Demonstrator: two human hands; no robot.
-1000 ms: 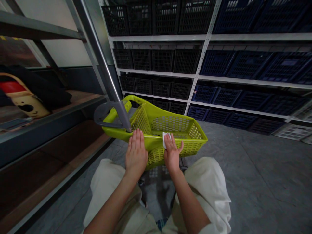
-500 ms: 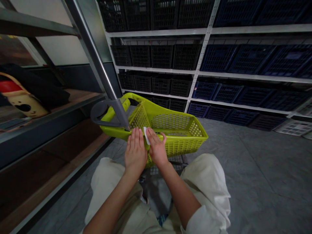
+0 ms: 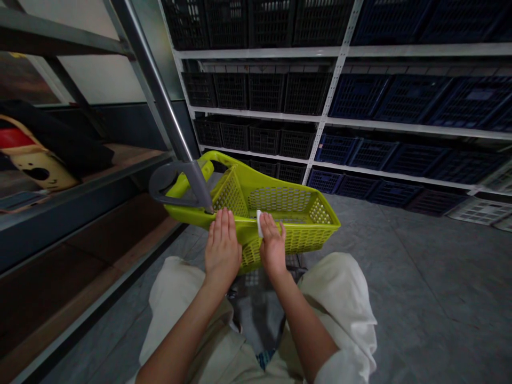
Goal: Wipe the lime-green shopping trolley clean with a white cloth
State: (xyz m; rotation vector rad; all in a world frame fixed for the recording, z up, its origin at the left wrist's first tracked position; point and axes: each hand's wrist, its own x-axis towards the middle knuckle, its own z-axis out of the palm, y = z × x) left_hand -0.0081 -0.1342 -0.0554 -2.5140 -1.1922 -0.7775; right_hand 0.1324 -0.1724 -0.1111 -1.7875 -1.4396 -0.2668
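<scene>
A lime-green plastic shopping basket cart (image 3: pixel 308 234) with perforated walls, a grey handle and a slanted metal pole stands in front of my knees. My left hand (image 3: pixel 223 245) lies on the near rim close to the pole's foot, fingers stretched out side by side and flat. Farther right along the same rim, my right hand (image 3: pixel 272 242) presses a small folded white cloth (image 3: pixel 259 223) against the edge. Its fingers are held together over the cloth, with the thumb raised slightly. My palms hide part of the cart's near wall.
White metal shelves (image 3: pixel 264 113) hold rows of black crates (image 3: pixel 266 90) and blue crates (image 3: pixel 362 93) behind the cart. At left stands a grey rack (image 3: pixel 80 200) bearing a yellow cartoon bag (image 3: pixel 52 168), dark fabric (image 3: pixel 72 141) and a phone (image 3: pixel 24 199). Grey tiled floor (image 3: pixel 400 266) extends right.
My right hand has slid right along the rim with the white cloth, widening the gap between my hands. The left hand has stayed in place.
</scene>
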